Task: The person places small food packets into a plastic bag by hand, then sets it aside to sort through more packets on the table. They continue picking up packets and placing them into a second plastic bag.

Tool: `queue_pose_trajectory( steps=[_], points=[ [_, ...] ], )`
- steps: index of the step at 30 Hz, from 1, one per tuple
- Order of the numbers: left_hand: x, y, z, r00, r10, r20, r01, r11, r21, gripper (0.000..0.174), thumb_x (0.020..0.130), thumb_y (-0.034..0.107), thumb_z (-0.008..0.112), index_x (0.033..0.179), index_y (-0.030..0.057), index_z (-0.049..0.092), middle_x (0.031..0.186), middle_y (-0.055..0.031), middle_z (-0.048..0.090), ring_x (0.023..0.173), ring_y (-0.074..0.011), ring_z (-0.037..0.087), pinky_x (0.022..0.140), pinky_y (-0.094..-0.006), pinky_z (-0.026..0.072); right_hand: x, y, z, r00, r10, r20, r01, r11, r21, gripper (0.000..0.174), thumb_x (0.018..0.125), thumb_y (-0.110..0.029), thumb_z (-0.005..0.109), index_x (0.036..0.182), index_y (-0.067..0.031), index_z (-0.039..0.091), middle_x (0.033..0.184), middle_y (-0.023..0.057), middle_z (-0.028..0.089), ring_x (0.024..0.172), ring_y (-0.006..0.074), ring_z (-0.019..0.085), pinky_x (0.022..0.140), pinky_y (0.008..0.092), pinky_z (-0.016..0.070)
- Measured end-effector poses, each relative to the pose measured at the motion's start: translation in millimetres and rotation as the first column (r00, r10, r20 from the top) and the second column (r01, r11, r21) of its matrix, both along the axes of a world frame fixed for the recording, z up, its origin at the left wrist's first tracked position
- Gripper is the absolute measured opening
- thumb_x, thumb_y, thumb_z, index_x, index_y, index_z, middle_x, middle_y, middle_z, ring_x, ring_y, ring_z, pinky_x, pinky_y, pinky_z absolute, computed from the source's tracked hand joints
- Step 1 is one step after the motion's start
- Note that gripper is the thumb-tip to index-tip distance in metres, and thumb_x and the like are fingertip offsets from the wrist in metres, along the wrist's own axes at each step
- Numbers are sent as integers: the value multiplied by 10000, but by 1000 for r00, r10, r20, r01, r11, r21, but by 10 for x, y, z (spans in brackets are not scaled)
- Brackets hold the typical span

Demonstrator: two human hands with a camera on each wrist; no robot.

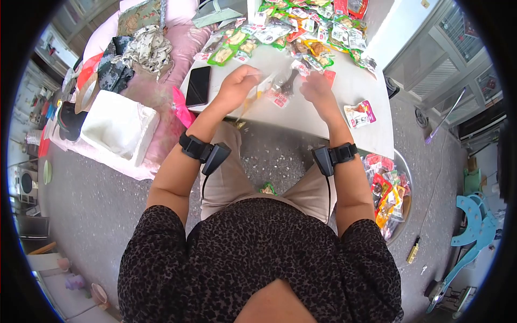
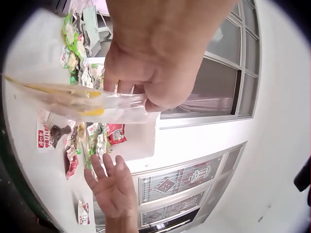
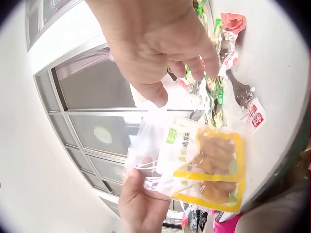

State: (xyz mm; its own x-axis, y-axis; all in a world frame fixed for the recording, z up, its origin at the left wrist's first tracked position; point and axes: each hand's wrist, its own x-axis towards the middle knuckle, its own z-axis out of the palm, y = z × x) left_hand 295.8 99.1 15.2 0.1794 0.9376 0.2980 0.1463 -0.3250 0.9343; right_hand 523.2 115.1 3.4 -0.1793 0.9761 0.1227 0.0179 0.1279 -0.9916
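Above the desk's point(image 1: 361, 89) near edge, my left grip point(image 1: 235, 88) pinches the clear end of the yellow-edged packet point(image 3: 214, 167), hanging lengthwise below it, while my empty right grip point(image 1: 319, 94), fingers loose, is farther from it.

Forearms point(image 1: 175, 168) reaching forward, left hand point(image 1: 236, 87) pinching, right hand point(image 2: 114, 191) palm inward, its fingers point(image 2: 98, 168) loosely extended

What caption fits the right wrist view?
Left hand gripping a yellow-trimmed packet near an empty right hand.

Clear packet point(image 3: 197, 162) with yellow borders
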Motion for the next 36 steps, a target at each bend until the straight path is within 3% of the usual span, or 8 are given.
queue_pose_trajectory(
  steps=[4,8,16,19,23,28,31,36],
  points=[
    [-78,96,251,956,-116,270,159,977,-144,97,794,70,454,880,29,474,905,-106,548,882,-192,527,765,-293,405,-104,143,232,987,108,-120,-119,989,-93,638,708,-124,584,1218,-1,222,1187,182,332,1018,226,408,806,297,382],
    [-87,131,306,887,-194,420,280,948,-154,72,803,96,457,848,42,471,899,-124,546,868,-234,539,744,-333,412,-150,238,221,929,246,-278,-296,942,-156,355,748,-116,548,1060,-20,407,1016,99,478,897,176,494,748,280,411],
    [47,18,257,815,-165,555,300,940,-160,130,781,102,467,865,2,473,901,-133,536,818,-184,522,747,-302,399,-32,19,367,973,180,-148,-166,981,97,65,760,-66,522,808,-24,511,726,29,546,675,101,514,635,226,411],
    [103,117,-11,861,-56,505,227,932,-283,125,781,99,470,863,4,476,900,-123,534,818,-178,517,748,-296,396,25,55,235,990,138,-36,-132,982,133,59,751,-66,527,786,-19,522,704,21,544,648,76,489,595,215,392],
    [184,158,-111,860,-84,503,208,958,-195,125,779,101,483,862,8,475,864,-98,546,802,-158,517,743,-277,395,108,21,183,998,61,-3,-59,981,187,81,740,-94,540,749,-14,537,700,12,539,632,71,478,572,211,381],
    [254,-83,182,878,-224,424,263,964,-35,92,792,77,472,858,15,483,833,-75,561,801,-129,515,746,-254,390,307,-398,520,909,-93,406,-34,955,295,82,734,-73,543,799,-25,530,748,17,522,718,108,509,640,228,409],
    [346,-344,244,928,-248,278,275,959,-63,113,800,40,435,898,-1,470,886,-88,532,875,-168,508,817,-308,376,400,-720,543,890,-29,456,-137,935,326,162,726,-115,555,846,-15,514,731,55,532,706,137,517,617,250,404],
    [556,-751,195,919,-362,154,388,899,-204,115,804,75,447,886,-3,468,893,-68,512,812,-115,486,744,-251,384,429,-1220,515,800,82,595,-300,913,277,230,692,-174,575,852,-23,509,713,123,523,653,257,519,576,326,395]
  ],
)
